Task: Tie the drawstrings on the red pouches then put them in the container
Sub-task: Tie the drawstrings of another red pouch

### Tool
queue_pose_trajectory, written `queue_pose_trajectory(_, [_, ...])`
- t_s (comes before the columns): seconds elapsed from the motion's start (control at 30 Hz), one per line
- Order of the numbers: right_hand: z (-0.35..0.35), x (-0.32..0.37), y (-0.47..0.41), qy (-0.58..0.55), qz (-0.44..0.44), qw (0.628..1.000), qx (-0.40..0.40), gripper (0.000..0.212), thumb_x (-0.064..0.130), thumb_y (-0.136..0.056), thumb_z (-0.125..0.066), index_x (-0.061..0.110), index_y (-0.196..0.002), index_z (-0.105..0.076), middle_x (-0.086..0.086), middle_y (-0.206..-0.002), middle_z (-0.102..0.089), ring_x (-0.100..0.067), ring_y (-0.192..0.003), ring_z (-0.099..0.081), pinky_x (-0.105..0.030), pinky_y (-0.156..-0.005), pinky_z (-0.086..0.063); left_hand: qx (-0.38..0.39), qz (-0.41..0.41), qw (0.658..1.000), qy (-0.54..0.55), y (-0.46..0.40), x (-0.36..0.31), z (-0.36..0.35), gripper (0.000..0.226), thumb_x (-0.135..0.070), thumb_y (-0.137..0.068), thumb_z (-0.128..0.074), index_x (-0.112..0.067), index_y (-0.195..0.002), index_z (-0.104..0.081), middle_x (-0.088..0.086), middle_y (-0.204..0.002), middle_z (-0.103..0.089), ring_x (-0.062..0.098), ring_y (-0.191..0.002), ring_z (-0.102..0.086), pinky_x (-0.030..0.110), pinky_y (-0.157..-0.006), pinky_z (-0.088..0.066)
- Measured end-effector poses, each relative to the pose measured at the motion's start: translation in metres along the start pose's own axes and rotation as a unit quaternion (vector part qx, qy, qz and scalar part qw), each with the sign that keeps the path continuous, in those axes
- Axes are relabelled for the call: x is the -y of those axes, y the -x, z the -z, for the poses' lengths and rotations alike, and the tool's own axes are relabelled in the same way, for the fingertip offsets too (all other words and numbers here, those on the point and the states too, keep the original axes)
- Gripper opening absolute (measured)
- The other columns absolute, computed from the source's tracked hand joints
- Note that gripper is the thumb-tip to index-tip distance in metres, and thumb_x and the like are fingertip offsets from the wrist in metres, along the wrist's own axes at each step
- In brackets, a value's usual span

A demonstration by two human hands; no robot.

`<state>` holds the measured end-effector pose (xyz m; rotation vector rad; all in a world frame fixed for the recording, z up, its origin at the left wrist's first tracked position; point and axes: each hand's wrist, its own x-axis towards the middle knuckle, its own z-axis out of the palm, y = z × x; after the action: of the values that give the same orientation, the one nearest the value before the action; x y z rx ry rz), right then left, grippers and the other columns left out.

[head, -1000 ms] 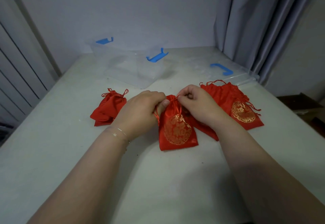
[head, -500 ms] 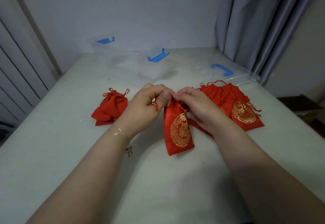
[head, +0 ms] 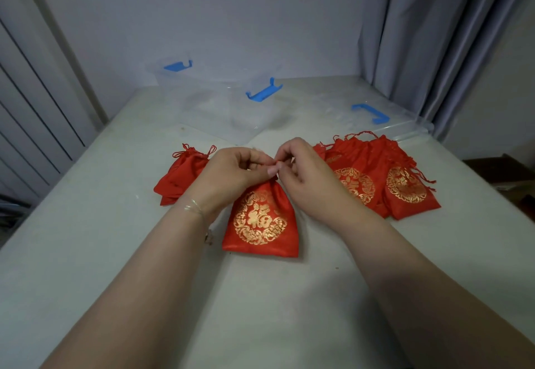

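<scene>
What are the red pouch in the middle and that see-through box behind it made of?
The red pouch looks like thin satin-like fabric: slightly shiny, creased, with metallic-looking gold print. The box appears to be clear hard plastic: the table shows through it, and it has blue clips.

We see a pouch (head: 262, 221) lying on the table (head: 86, 252), our landmark at the centre. Directly behind its neck, our left hand (head: 231, 174) and right hand (head: 309, 183) meet, both pinching the drawstring (head: 278, 161) above the pouch's gathered top. Left of the pouch, behind our left wrist, a small heap of pouches (head: 182, 174) rests on the table. Right of the pouch, behind our right hand, a larger pile of pouches (head: 385, 177) lies overlapped. Farther behind the pouch, toward the wall, stands the container (head: 220, 108); its lid (head: 405, 125) lies behind the right pile, near the curtain (head: 434, 35).
</scene>
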<state>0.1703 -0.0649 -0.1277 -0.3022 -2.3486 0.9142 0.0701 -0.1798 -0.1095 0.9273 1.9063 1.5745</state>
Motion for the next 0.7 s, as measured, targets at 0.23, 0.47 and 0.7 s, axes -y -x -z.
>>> queue_pose_trajectory(0.23, [0.004,0.004,0.002,0.165,0.115,0.978,0.061,0.012,0.009,-0.091,-0.053,0.017,-0.099,-0.057,0.004,-0.11,-0.047,0.003,-0.071,-0.045,-0.021,-0.057,-0.038,0.03,-0.009,0.99,-0.139,0.003,-0.002,0.003,0.012,-0.007,-0.074,-0.077,-0.006,-0.086,-0.075,0.007,-0.073,-0.063,0.004,-0.065,-0.053,0.013,-0.064,-0.043])
queue_pose_trajectory(0.47, [0.006,-0.002,0.0,-0.135,-0.07,0.983,0.101,0.024,0.021,-0.101,-0.036,0.024,-0.122,-0.047,0.007,-0.11,-0.061,-0.008,-0.065,-0.057,-0.027,-0.065,-0.05,0.041,0.009,0.997,-0.06,0.006,-0.007,0.004,0.016,-0.011,-0.076,-0.074,-0.001,-0.088,-0.073,0.025,-0.09,-0.069,0.016,-0.077,-0.063,0.023,-0.079,-0.052])
queue_pose_trajectory(0.7, [0.002,-0.013,-0.004,-0.039,-0.089,0.992,0.078,0.019,0.027,-0.095,-0.051,0.019,-0.079,-0.056,0.011,-0.063,-0.051,0.002,-0.057,-0.049,-0.023,-0.059,-0.044,0.001,0.003,0.999,0.032,0.008,-0.013,0.004,0.01,-0.003,-0.081,-0.067,-0.002,-0.09,-0.072,-0.001,-0.072,-0.073,0.0,-0.066,-0.065,0.008,-0.059,-0.047])
